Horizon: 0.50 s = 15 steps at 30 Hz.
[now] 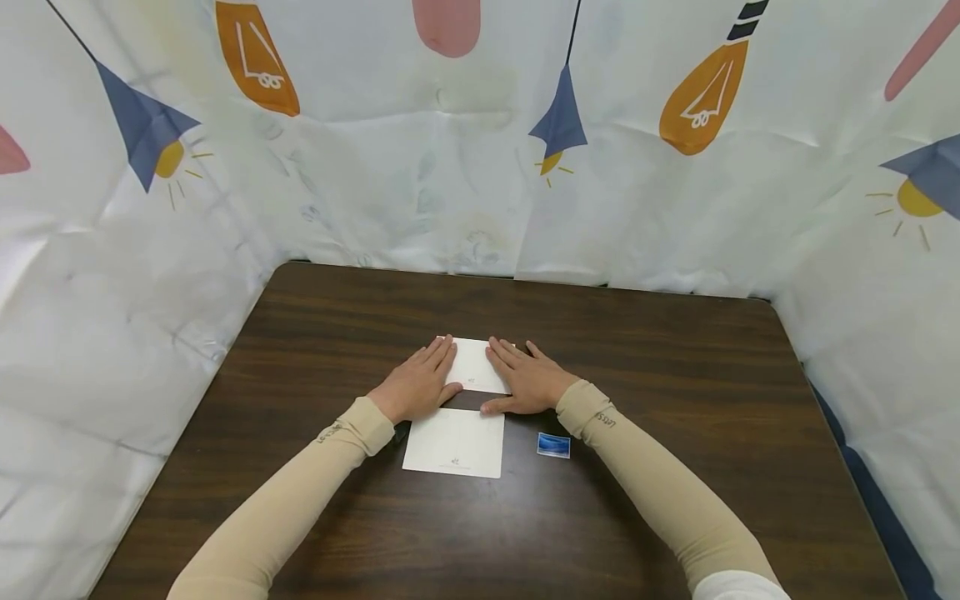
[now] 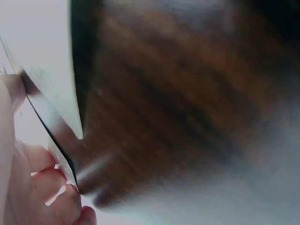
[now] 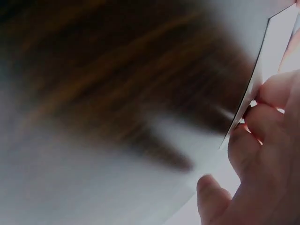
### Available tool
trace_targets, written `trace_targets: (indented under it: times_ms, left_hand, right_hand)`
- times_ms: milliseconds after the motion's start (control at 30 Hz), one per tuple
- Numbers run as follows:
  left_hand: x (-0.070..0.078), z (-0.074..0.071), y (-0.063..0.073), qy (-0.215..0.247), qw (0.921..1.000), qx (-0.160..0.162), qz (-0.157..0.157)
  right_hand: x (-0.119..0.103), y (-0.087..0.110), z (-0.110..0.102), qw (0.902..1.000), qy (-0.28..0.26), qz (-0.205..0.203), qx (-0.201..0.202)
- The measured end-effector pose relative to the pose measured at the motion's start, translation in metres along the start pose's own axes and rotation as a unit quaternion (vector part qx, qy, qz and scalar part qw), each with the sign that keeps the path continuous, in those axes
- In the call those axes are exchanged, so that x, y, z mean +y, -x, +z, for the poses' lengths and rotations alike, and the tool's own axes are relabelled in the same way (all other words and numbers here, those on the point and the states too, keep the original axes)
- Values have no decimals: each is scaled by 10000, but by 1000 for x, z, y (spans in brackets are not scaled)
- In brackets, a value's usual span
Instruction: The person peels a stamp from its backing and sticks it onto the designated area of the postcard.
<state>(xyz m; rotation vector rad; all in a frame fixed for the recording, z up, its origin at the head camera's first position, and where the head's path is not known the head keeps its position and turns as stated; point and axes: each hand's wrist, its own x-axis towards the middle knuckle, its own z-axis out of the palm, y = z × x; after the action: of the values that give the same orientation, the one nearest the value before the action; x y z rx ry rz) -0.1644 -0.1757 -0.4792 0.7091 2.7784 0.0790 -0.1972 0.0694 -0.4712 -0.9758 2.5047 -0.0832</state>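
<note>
A white card [image 1: 474,367] with a small dark print near its lower edge lies flat toward the far half of the table. My left hand [image 1: 422,379] rests on its left side with fingers extended forward. On its right side lies my right hand [image 1: 528,379], fingers likewise stretched out, thumb pointing inward. Parts of the card are hidden under both hands. Just nearer to me is a second white card [image 1: 454,442] with a similar small print; both thumbs are close to its far edge. The wrist views show fingers of the left hand [image 2: 51,183] and right hand [image 3: 262,136] along card edges.
A small blue picture card [image 1: 553,445] lies right of the nearer white card, close to the right forearm. Everything sits on a dark wood-grain table [image 1: 360,308]. White cloth [image 1: 375,192] printed with lamps and bulbs hangs around its far side and both sides.
</note>
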Motion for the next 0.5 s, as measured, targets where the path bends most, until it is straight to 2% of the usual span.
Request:
trace_targets:
  times_ms: [233,500]
  left_hand:
    - [2,-3,0,46,9999,-42,-86]
    - [2,-3,1,-16,9998,-99,-143]
  right_hand:
    - [4,1,0,9999,-14,-30,-115]
    - [9,2,-3,9994,-97,-314,-44]
